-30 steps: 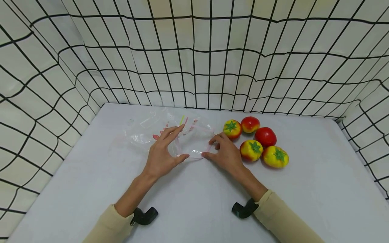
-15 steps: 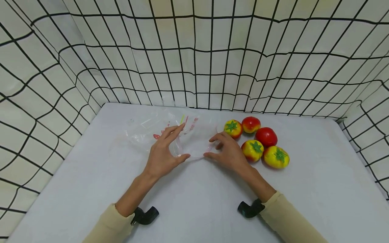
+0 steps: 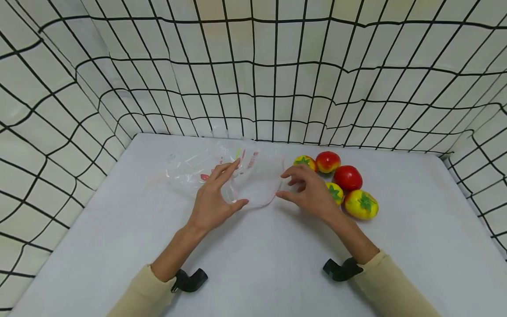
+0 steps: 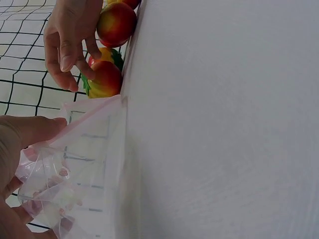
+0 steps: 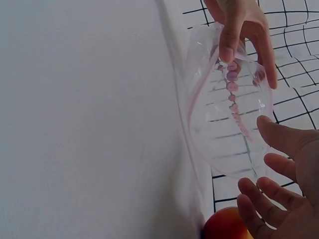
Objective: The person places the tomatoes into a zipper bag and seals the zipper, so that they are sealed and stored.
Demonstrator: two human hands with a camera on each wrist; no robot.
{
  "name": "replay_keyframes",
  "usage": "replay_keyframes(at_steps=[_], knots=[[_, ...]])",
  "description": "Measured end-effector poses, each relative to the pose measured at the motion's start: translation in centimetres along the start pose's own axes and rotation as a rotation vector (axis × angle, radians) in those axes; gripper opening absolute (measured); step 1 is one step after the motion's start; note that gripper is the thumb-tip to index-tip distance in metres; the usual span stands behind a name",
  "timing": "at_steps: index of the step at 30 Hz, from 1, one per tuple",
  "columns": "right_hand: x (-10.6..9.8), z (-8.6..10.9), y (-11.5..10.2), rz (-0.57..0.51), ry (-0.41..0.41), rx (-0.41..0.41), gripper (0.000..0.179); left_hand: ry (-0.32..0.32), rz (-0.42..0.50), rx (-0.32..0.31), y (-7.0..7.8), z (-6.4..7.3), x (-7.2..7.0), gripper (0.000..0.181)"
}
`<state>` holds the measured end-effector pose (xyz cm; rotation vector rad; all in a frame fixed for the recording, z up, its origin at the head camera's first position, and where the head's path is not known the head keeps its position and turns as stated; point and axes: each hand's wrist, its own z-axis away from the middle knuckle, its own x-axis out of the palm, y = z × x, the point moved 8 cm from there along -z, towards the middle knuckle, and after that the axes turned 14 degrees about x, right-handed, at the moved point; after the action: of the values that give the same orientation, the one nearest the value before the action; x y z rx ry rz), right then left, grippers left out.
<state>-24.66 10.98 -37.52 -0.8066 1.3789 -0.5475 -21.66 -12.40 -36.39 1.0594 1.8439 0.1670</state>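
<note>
A clear zip bag point(image 3: 259, 182) with pink edging and red print lies on the white tabletop, its mouth spread towards the person. My left hand point(image 3: 214, 198) holds the bag's left side, thumb at the pink rim and fingers round the crumpled film in the left wrist view. Just right of the mouth is my right hand point(image 3: 310, 189), fingers loosely bent and nothing in them; the right wrist view shows its fingertips near the rim point(image 5: 199, 167). Tomato-like fruits stand behind and right of it: a red one point(image 3: 348, 178), a yellow one point(image 3: 361, 204) and several red-yellow ones point(image 3: 328, 162).
More clear plastic film point(image 3: 188, 165) spreads to the left behind the left hand. A white wall with black grid netting point(image 3: 273, 75) rises at the table's back and sides. Black curved pieces point(image 3: 191, 280) sit at both sleeve cuffs.
My right hand has let go of the bag's right edge and moved right, now covering part of the nearest fruits. The bag's mouth has rounded out. My left hand stays in place.
</note>
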Motion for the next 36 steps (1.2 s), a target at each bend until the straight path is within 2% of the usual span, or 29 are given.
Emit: replay_keyframes(at_steps=[8, 16, 30, 36], knots=[[-1.9, 0.6, 0.2, -0.018, 0.039, 0.001, 0.041, 0.002, 0.006, 0.000, 0.0, 0.0, 0.1, 0.100], [-3.6, 1.4, 0.4, 0.030, 0.109, -0.024, 0.044, -0.006, 0.012, -0.009, -0.2, 0.1, 0.3, 0.100], [-5.6, 2.1, 2.5, 0.039, 0.109, 0.037, 0.044, -0.014, 0.020, -0.018, -0.3, 0.2, 0.3, 0.099], [-6.5, 2.4, 3.0, 0.050, 0.117, 0.030, 0.042, -0.010, 0.021, -0.016, -0.3, 0.4, 0.1, 0.099]])
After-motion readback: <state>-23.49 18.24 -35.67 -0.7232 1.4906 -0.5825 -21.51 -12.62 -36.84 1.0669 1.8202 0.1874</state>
